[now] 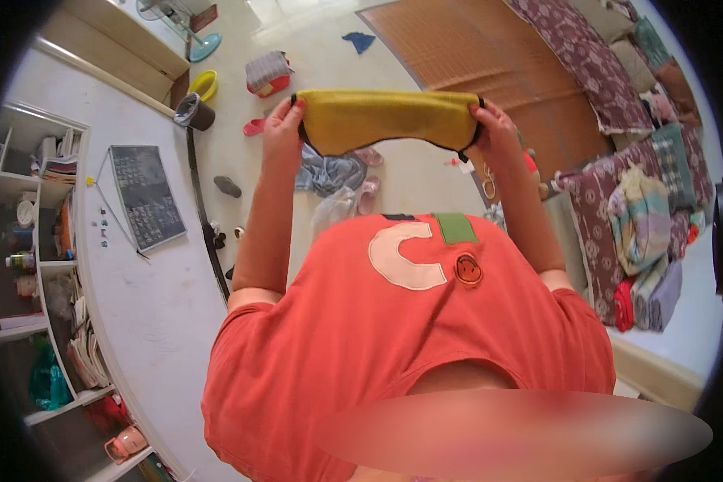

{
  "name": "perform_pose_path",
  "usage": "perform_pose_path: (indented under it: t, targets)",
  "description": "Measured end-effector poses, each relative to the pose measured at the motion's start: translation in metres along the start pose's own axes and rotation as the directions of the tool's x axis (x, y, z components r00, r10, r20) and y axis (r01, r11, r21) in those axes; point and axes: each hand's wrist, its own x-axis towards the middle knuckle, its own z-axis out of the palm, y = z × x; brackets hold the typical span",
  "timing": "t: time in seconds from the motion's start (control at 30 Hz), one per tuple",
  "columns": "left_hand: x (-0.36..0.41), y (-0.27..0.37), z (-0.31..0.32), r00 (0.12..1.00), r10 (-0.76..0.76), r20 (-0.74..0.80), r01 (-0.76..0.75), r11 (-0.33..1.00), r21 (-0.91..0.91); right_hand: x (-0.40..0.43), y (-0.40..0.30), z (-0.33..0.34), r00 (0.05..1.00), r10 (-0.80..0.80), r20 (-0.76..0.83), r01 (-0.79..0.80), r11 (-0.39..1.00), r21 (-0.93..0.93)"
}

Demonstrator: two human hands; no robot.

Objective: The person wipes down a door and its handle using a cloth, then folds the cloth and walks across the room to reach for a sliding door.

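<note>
A yellow cloth piece with black edging (388,119) is stretched out sideways in front of me, above the floor. My left hand (284,129) pinches its left end between thumb and fingers. At the other end, my right hand (495,129) grips the black-trimmed edge the same way. The cloth's lower edge curves upward in the middle, and a small black tab hangs at its lower right corner. Beneath it on the floor lie crumpled grey-blue clothes (331,172), a clear plastic bag (335,209) and pink slippers (369,191).
A brown mat (494,60) covers the floor at upper right, beside a sofa with a patterned cover (590,241) and folded blankets. At left are a waste bin (196,113), a yellow basin (203,85), a hanging blackboard (147,196) and filled shelves (57,265). A fan (205,47) stands farther off.
</note>
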Motion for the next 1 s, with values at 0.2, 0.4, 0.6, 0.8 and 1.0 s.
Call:
perform_pose_path:
  t: [0.2,0.4,0.6,0.8,1.0]
  targets:
    - [0.020,-0.018,0.022,0.998,-0.035,0.047,0.035,0.999,0.016,0.063,0.026,-0.059,0.953,0.283,0.107,-0.287,0.958,0.018]
    - [0.064,-0.033,0.027,0.999,-0.052,-0.010,0.051,0.993,-0.105,0.125,0.040,-0.045,0.906,0.389,0.169,-0.406,0.910,0.079]
    - [0.144,-0.049,0.031,0.995,-0.092,0.048,0.095,0.993,-0.065,0.214,0.042,-0.028,0.901,0.410,0.140,-0.386,0.906,-0.173]
    - [0.226,-0.057,0.029,0.977,-0.175,0.121,0.185,0.980,-0.074,0.295,0.015,-0.008,0.925,0.358,0.128,-0.292,0.884,-0.365]
    - [0.308,-0.083,0.037,0.941,-0.202,0.273,0.205,0.979,0.018,0.376,0.036,-0.026,0.989,0.131,0.071,-0.073,0.844,-0.532]
